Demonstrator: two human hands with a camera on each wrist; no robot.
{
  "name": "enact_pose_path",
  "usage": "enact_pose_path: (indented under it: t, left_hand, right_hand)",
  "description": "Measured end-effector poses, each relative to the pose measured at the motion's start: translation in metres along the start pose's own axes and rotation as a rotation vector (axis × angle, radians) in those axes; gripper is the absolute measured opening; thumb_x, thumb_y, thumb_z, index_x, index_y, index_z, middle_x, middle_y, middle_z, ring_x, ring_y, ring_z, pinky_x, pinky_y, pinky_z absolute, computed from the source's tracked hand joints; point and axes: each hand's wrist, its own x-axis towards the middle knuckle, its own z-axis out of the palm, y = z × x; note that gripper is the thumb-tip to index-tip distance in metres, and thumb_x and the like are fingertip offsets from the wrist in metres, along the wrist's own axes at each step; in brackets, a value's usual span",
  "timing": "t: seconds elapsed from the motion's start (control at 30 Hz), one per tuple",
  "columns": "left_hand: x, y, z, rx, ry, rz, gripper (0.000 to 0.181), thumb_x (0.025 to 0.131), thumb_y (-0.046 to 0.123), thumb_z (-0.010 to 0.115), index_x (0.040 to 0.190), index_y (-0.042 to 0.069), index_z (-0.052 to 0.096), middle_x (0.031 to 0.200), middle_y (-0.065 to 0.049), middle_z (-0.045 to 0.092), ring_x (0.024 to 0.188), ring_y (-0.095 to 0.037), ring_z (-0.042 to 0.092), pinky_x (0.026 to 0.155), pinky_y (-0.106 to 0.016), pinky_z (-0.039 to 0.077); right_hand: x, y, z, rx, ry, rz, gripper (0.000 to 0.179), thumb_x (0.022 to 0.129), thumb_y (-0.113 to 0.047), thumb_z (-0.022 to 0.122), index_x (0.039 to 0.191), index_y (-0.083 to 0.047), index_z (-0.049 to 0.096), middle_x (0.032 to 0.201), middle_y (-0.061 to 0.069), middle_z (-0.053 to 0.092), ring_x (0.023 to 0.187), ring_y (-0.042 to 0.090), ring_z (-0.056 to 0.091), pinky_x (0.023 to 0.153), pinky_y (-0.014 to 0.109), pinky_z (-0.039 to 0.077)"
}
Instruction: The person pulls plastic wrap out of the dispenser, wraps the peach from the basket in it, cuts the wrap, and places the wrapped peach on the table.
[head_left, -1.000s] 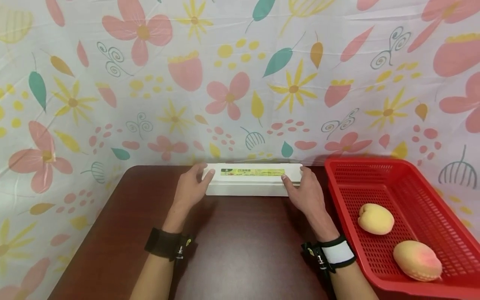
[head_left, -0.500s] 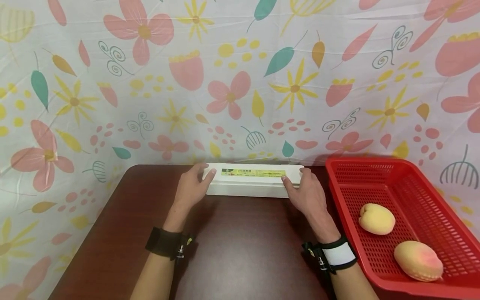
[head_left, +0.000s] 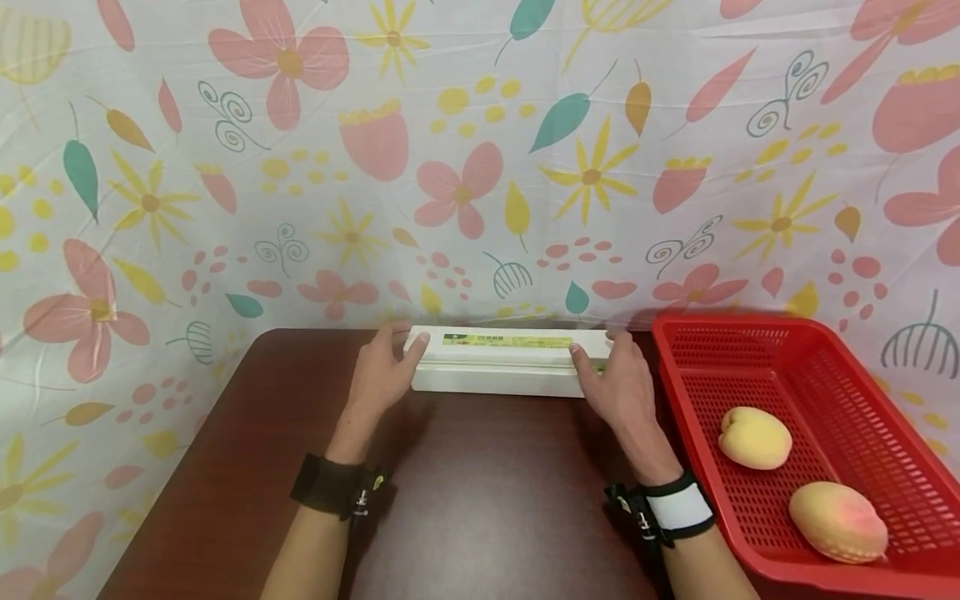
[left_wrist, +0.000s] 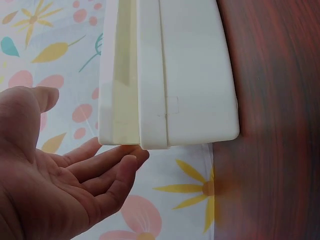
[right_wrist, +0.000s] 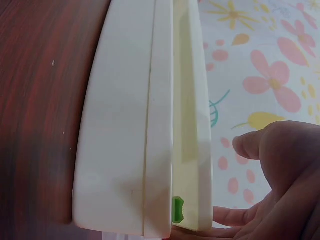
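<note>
A long white cling film box (head_left: 495,382) with a yellow label lies across the back of the table. Its lid (head_left: 487,348) stands slightly raised, and both wrist views show a gap under it. A small green piece (right_wrist: 178,210) shows inside at the right end. My left hand (head_left: 378,371) is at the box's left end; its fingers (left_wrist: 107,182) touch or nearly touch the lid's end, thumb apart from it. My right hand (head_left: 618,383) is at the right end, fingertips by the lid and partly hidden, thumb apart in the right wrist view.
To the right stands a red plastic basket (head_left: 738,533) with two peach-like fruits, one yellow (head_left: 753,437) and one blushed pink (head_left: 837,521). Behind the dark brown table (head_left: 480,500) hangs a flowered cloth (head_left: 465,125), close to the box.
The lid has lifted a little, so a gap line shows along the front and green appears at the right end. My right hand has shifted slightly right; the left has barely moved.
</note>
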Motion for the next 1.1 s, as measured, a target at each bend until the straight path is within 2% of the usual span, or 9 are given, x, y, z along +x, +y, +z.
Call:
enact_pose_path:
  t: [0.17,0.4,0.53,0.7,0.87,1.1]
  left_hand:
    - [0.0,-0.001,-0.001,-0.044,0.0,-0.001,0.07,0.102,0.06,0.06,0.148,0.007,0.054,0.14,-0.018,0.066,0.118,-0.034,0.067,0.1,-0.053,0.052]
    - [0.001,-0.002,0.0,-0.092,0.006,-0.015,0.076,0.101,0.063,0.06,0.152,0.008,0.049,0.148,-0.012,0.061,0.126,-0.032,0.064,0.106,-0.05,0.051]
    - [0.001,-0.003,0.0,-0.131,0.004,-0.016,0.078,0.101,0.064,0.059,0.156,0.01,0.044,0.154,-0.012,0.056,0.132,-0.033,0.062,0.108,-0.051,0.051]
    - [0.001,-0.004,-0.001,-0.188,0.007,-0.013,0.078,0.102,0.065,0.056,0.157,0.012,0.041,0.156,-0.014,0.053,0.137,-0.032,0.058,0.11,-0.053,0.048]
    - [0.0,-0.004,-0.003,-0.25,-0.002,-0.028,0.078,0.103,0.066,0.054,0.159,0.015,0.04,0.157,-0.016,0.051,0.142,-0.034,0.054,0.114,-0.057,0.044]
    - [0.002,-0.008,-0.003,-0.314,0.001,-0.033,0.075,0.104,0.063,0.053,0.159,0.014,0.038,0.156,-0.016,0.053,0.145,-0.033,0.051,0.118,-0.058,0.04]
  right_hand:
    - [0.001,0.0,0.002,0.042,0.034,0.001,0.075,0.103,-0.047,0.063,0.153,0.004,0.038,0.143,0.03,0.052,0.124,0.043,0.055,0.104,0.062,0.048]
    - [0.004,0.002,0.002,0.121,0.07,0.017,0.079,0.103,-0.045,0.064,0.158,0.001,0.031,0.15,0.028,0.049,0.132,0.043,0.052,0.112,0.063,0.044]
    - [0.004,0.006,0.003,0.176,0.113,0.011,0.077,0.104,-0.048,0.062,0.156,0.002,0.037,0.147,0.029,0.054,0.132,0.044,0.056,0.11,0.062,0.045]
    - [0.005,0.01,0.006,0.302,0.166,0.002,0.067,0.108,-0.051,0.049,0.152,0.0,0.045,0.146,0.024,0.059,0.13,0.039,0.059,0.109,0.057,0.047]
    - [0.003,0.009,0.005,0.362,0.175,0.007,0.064,0.112,-0.048,0.033,0.156,-0.003,0.043,0.148,0.021,0.057,0.126,0.037,0.056,0.11,0.056,0.042]
    - [0.004,0.011,0.008,0.41,0.186,0.004,0.063,0.112,-0.048,0.031,0.156,-0.005,0.042,0.146,0.02,0.057,0.123,0.036,0.055,0.107,0.055,0.041]
